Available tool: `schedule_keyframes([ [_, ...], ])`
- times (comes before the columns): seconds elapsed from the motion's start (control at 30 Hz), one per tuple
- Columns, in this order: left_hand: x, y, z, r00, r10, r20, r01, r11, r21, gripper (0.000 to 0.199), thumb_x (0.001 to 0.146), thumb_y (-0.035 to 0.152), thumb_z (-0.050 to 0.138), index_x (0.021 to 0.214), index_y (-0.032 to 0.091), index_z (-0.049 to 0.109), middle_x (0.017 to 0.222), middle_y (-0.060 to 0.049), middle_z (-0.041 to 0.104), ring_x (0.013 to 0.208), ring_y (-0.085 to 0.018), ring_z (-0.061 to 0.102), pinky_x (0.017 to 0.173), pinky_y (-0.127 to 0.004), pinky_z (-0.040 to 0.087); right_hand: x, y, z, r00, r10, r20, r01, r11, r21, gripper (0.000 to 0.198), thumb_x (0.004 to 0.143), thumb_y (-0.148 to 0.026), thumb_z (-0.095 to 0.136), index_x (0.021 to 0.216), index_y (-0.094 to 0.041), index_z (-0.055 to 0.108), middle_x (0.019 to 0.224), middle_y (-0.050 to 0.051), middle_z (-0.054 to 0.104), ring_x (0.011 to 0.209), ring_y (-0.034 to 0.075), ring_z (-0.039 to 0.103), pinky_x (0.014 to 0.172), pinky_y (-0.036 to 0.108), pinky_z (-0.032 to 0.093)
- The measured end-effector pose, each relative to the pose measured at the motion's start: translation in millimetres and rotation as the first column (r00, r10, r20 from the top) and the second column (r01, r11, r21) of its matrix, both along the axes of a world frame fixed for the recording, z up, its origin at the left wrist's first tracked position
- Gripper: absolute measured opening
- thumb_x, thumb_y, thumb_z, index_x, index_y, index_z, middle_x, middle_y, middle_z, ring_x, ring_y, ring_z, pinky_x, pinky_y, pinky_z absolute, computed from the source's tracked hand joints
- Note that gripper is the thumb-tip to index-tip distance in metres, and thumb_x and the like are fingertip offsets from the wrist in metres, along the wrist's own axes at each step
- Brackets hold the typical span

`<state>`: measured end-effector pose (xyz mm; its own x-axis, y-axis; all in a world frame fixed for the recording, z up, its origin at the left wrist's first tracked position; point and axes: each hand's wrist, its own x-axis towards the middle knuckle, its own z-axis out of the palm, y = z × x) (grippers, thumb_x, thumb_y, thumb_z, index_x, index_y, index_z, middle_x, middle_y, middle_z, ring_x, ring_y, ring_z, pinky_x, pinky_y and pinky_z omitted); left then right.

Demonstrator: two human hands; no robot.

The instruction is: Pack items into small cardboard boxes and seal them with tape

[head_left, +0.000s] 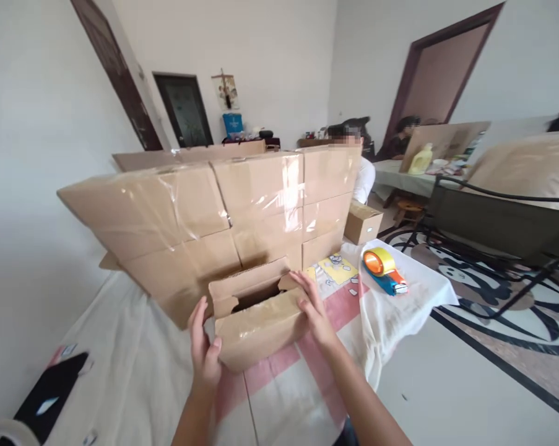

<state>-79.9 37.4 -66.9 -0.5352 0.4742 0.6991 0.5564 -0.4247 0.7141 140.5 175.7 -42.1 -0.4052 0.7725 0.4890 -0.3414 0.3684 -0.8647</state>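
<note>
Between left hand [207, 353] and right hand [314, 313], both opened wide and holding opposite ends: a small cardboard box [263, 328], top open, far flap upright, dark inside. Left thumb against the near face, left fingers along the end; right fingers over the other end, right thumb close to the top edge.

Just beyond both hands, blocking much of the way ahead: a wall of taped cartons [260, 217], stacked in rows, shiny with clear tape. Beneath the hands, a pale cloth [140, 365] with pink bands.

Right of the right hand, well apart from it and lying on the cloth: a tape dispenser [385, 272] with a yellow roll. Farther beyond that hand, past the end of the stack: another carton [363, 223] and a person in white [365, 179], mostly hidden.

Far to the right of the hands: a dark chair [493, 223] on a patterned rug [446, 257], with a yellow bottle [421, 160] on a table farther back. Low to the left of the left hand, a flat black item [49, 393], too unclear to name. High and far ahead, over the stack, a blue bag [233, 124].
</note>
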Motion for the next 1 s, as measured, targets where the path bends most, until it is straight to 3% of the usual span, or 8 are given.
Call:
schedule_keyframes([
  [0.13, 3.5, 4.1, 5.8, 0.954, -0.120, 0.274, 0.119, 0.993, 0.019, 0.081, 0.077, 0.043, 0.065, 0.153, 0.035, 0.039, 0.166, 0.000, 0.027, 0.154, -0.036, 0.018, 0.123, -0.053, 0.023, 0.5, 1.4, 0.6, 0.997, 0.072, -0.034, -0.073, 0.997, -0.014, 0.055, 0.093, -0.026, 0.051, 0.146, -0.034, 0.043, 0.158, 0.001, 0.044, 0.150, 0.023, 0.033, 0.125, 0.049, 0.020],
  [0.27, 12.3, 5.4, 12.2, 0.795, -0.206, 0.570, 0.224, 0.974, 0.039, 0.096, 0.072, 0.037, 0.063, 0.157, 0.047, 0.020, 0.158, 0.003, 0.042, 0.149, -0.035, 0.031, 0.117, -0.058, 0.033, 2.5, 1.5, 1.3, 0.995, 0.088, -0.041, -0.089, 0.996, -0.022, 0.058, 0.091, -0.023, 0.051, 0.148, -0.034, 0.042, 0.159, 0.001, 0.042, 0.151, 0.022, 0.032, 0.126, 0.048, 0.018],
  [0.37, 5.5, 5.1, 10.1, 0.824, -0.189, 0.534, 0.203, 0.979, 0.033, 0.081, 0.068, 0.035, 0.064, 0.147, 0.041, 0.045, 0.148, 0.000, 0.053, 0.143, -0.036, 0.040, 0.115, -0.056, 0.036, 4.7, -0.8, 2.4, 0.997, 0.075, -0.034, -0.076, 0.996, -0.045, 0.060, 0.089, -0.024, 0.051, 0.148, -0.033, 0.043, 0.160, 0.001, 0.040, 0.152, 0.022, 0.029, 0.126, 0.047, 0.015],
  [0.47, -13.1, 5.6, 2.5, 0.931, -0.145, 0.336, 0.166, 0.986, -0.035, 0.038, 0.070, 0.042, 0.065, 0.104, 0.026, 0.071, 0.137, -0.005, 0.060, 0.137, -0.039, 0.044, 0.115, -0.057, 0.033, 6.4, -3.1, 2.8, 0.998, 0.062, -0.006, -0.062, 0.994, -0.088, 0.060, 0.086, -0.023, 0.052, 0.145, -0.033, 0.047, 0.160, 0.001, 0.039, 0.152, 0.022, 0.026, 0.126, 0.046, 0.016],
  [0.53, -23.7, 6.3, -2.2, 0.969, -0.099, 0.227, 0.118, 0.990, -0.073, 0.027, 0.072, 0.046, 0.065, 0.084, 0.023, 0.071, 0.130, -0.007, 0.062, 0.133, -0.040, 0.046, 0.115, -0.060, 0.030, 6.0, -3.7, 2.3, 0.999, 0.047, -0.002, -0.047, 0.996, -0.079, 0.051, 0.087, -0.024, 0.052, 0.137, -0.032, 0.053, 0.156, 0.003, 0.044, 0.149, 0.024, 0.032, 0.124, 0.046, 0.020],
  [0.67, -22.0, 6.4, -2.1, 0.972, -0.088, 0.219, 0.101, 0.994, -0.052, 0.024, 0.079, 0.046, 0.065, 0.083, 0.023, 0.069, 0.130, -0.006, 0.062, 0.132, -0.037, 0.048, 0.115, -0.060, 0.029, 1.7, -2.1, -0.3, 0.999, -0.024, -0.048, 0.026, 0.999, 0.040, 0.018, 0.092, -0.033, 0.052, 0.106, -0.027, 0.062, 0.136, 0.007, 0.058, 0.136, 0.026, 0.047, 0.117, 0.047, 0.031],
  [0.83, 2.4, 3.5, 12.2, 0.951, -0.037, 0.308, 0.054, 0.997, -0.049, 0.023, 0.081, 0.047, 0.065, 0.080, 0.024, 0.067, 0.134, -0.003, 0.062, 0.135, -0.035, 0.047, 0.117, -0.058, 0.029, -2.2, 0.5, -4.9, 0.997, -0.060, -0.044, 0.064, 0.993, 0.095, 0.018, 0.096, -0.040, 0.050, 0.104, -0.027, 0.060, 0.132, 0.008, 0.059, 0.133, 0.026, 0.049, 0.115, 0.047, 0.032],
  [1.0, 7.7, 2.4, 18.6, 0.917, -0.051, 0.395, 0.082, 0.995, -0.062, 0.026, 0.078, 0.050, 0.068, 0.076, 0.024, 0.068, 0.136, -0.003, 0.061, 0.141, -0.037, 0.041, 0.120, -0.059, 0.023, -2.3, 1.9, -7.6, 0.997, -0.066, -0.040, 0.069, 0.995, 0.078, 0.017, 0.097, -0.040, 0.051, 0.106, -0.028, 0.059, 0.134, 0.007, 0.058, 0.134, 0.026, 0.048, 0.115, 0.046, 0.033],
])
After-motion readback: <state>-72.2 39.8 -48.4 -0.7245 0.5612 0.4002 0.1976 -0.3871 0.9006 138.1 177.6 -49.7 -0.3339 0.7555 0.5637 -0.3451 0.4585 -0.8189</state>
